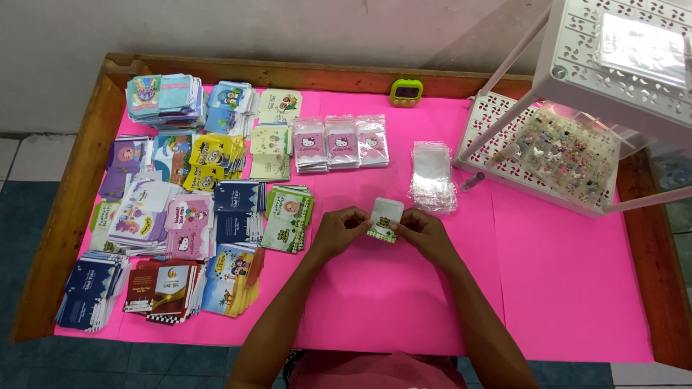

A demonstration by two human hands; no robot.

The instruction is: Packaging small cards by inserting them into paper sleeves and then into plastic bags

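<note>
Both hands meet over the middle of the pink counter (562,288), each pinching one side of a small card in a clear sleeve (385,218). The left hand (339,229) closes thumb and fingers on the card's left edge, the right hand (422,230) does the same on the right edge, so the grip on each side is shut on that one piece and holds it just above the pink surface. Taking the card as the landmark: a stack of empty clear sleeves (433,177) lies just up and to its right, three packed pink-and-white bundles (340,142) sit above it, and the many piles of printed cards (180,202) spread out well to its left. A small green timer (406,91) stands far above it at the counter's back edge, and a white perforated rack (577,122) with a tray of small trinkets is off to its right. Whether the card is fully inside the sleeve is hard to tell at this size — it looks partly in. The risk here is a thin, slippery sleeve: a pinch too near the edge could let it slide out, or a skewed push could crease the card's corner — and a dropped piece might land among the nearby piles.
</note>
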